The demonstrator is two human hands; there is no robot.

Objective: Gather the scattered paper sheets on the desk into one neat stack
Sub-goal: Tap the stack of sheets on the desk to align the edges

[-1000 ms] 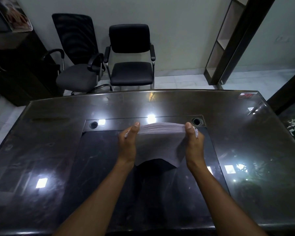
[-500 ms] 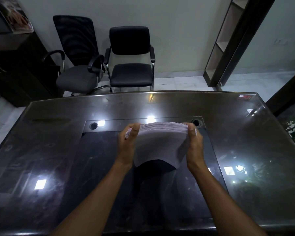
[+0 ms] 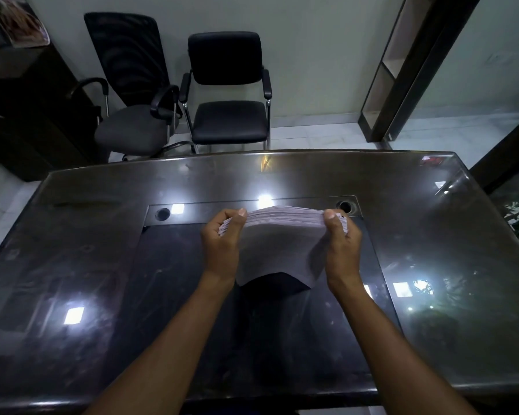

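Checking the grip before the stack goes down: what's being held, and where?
The paper stack, pinched at its side edges by the left hand and right hand.

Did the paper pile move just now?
No. The pile, held between both hands, sits in the same spot between the two desk holes, as before.

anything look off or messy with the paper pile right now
Slightly. The paper stack, held upright between the left hand and right hand, sags at its lower edge, and sheet corners fan out unevenly beside the left fingers. No loose sheets show on the desk.
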